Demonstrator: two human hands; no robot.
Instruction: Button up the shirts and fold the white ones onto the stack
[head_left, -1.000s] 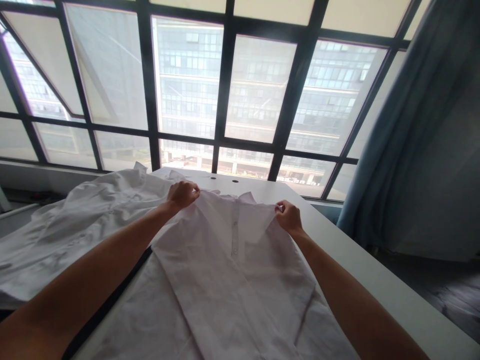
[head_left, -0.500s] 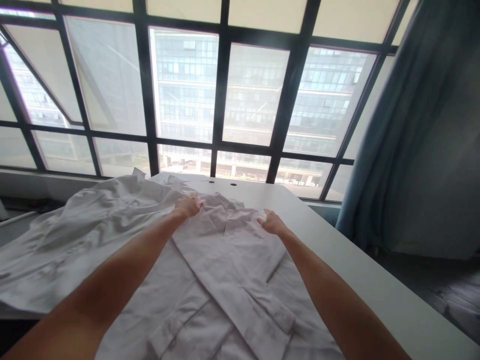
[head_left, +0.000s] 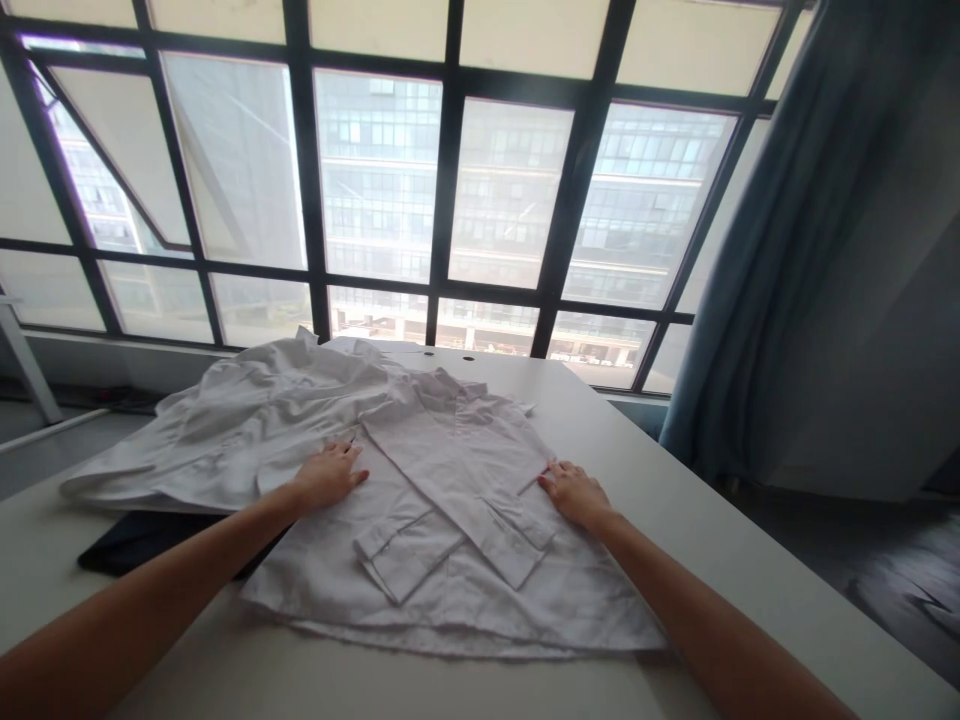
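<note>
Now, on the broad white smooth-topped table (head_left: pixel 720 560), we have the white long-sleeved cloth shirt (head_left: pixel 457 480) lying down; its shoulders were held up a second ago, so the handling has passed to its sides. It looks lightly creased, sleeves crossed over the front. A second, rumpled white cloth shirt (head_left: pixel 255 420) adjoins its left side. Our bare left hand (head_left: pixel 330 478) and bare right hand (head_left: pixel 577 495) rest near its edges, fingers spread (no pinch that we can see), above the plain white cuffs (head_left: pixel 517 568).

open tabletop (head_left: pixel 720 535) rightward, heaped shirt (head_left: pixel 262 410) beside left hand (head_left: pixel 330 474)
</note>
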